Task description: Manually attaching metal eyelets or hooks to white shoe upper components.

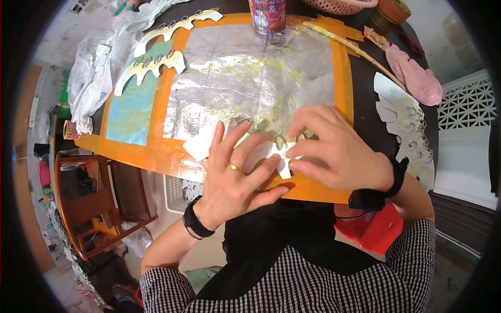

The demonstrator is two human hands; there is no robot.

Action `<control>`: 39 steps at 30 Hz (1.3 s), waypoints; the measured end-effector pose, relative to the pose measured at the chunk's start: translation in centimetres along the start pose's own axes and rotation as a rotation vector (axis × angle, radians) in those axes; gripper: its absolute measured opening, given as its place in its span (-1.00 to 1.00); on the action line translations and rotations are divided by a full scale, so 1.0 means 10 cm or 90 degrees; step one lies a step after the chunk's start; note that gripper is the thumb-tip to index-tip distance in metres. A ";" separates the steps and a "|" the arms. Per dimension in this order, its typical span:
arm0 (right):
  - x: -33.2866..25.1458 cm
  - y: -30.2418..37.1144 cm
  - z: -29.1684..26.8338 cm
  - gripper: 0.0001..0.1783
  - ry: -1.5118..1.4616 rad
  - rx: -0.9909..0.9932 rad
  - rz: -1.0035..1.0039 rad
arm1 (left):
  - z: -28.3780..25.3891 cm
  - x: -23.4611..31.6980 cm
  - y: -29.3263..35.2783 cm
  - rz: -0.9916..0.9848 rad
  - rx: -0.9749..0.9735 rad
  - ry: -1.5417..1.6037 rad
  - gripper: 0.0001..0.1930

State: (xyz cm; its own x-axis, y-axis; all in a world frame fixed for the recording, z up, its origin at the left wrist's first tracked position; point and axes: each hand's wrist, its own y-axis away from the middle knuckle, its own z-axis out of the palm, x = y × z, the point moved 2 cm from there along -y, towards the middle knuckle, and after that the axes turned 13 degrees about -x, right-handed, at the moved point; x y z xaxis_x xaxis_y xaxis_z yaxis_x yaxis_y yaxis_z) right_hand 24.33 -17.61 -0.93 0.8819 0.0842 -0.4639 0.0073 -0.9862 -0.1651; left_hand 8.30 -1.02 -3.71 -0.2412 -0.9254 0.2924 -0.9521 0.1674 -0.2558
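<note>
A white scalloped paper-like strip [284,168] with metal wire loops lies at the near edge of the table. My left hand [227,175] rests across this strip with its fingers spread, the index fingertip pressing near one wire loop [279,142]. At the strip's right end, my right hand [339,151] is curled with thumb and fingers pinched close together. What sits between those fingertips is hidden. Two similar looped strips lie at the far left, one upper strip [180,27] and one lower strip [136,72].
Orange tape [342,78] frames a shiny, yellow-smeared sheet [250,68] on the table. A purple can [269,18], a stick [360,51] and a pink cloth [412,73] lie beyond. Stacked looped strips [394,101] are at right, a plastic bag [96,68] at left.
</note>
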 end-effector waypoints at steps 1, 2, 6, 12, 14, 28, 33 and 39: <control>0.04 0.01 0.02 -0.74 -0.056 0.021 0.001 | 0.01 0.00 0.02 0.001 0.008 -0.004 -0.51; 0.04 0.00 0.04 -0.74 -0.048 0.020 -0.004 | 0.03 0.00 0.05 0.005 0.026 -0.014 -0.54; -0.04 -0.06 0.08 -0.66 -0.041 0.040 0.101 | 0.05 0.03 0.11 0.024 0.095 -0.065 -0.61; -0.08 -0.09 0.10 -0.62 -0.024 0.031 0.113 | 0.03 0.05 0.11 -0.019 0.154 -0.020 -0.63; -0.09 -0.10 0.13 -0.63 -0.045 0.021 0.116 | 0.00 0.06 0.10 -0.083 0.220 0.053 -0.62; -0.17 -0.11 0.17 -0.37 -0.139 -0.004 0.130 | -0.27 -0.19 -0.07 -0.216 0.028 0.005 -0.62; -0.11 -0.11 0.16 -0.40 -0.112 0.020 0.094 | -0.49 -0.20 -0.12 -0.255 0.014 0.351 -0.73; 0.02 -0.12 0.10 -0.70 -0.170 0.005 0.057 | -0.81 0.03 -0.20 -0.155 -0.017 0.406 -0.79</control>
State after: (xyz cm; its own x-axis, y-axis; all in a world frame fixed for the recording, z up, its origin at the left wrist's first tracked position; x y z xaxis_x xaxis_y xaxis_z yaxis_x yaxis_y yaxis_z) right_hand 23.97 -16.30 -1.70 0.7238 0.0330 -0.6893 -0.0695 -0.9903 -0.1204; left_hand 8.60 1.10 4.40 -0.0751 -0.5578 0.8266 -0.9956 -0.0039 -0.0931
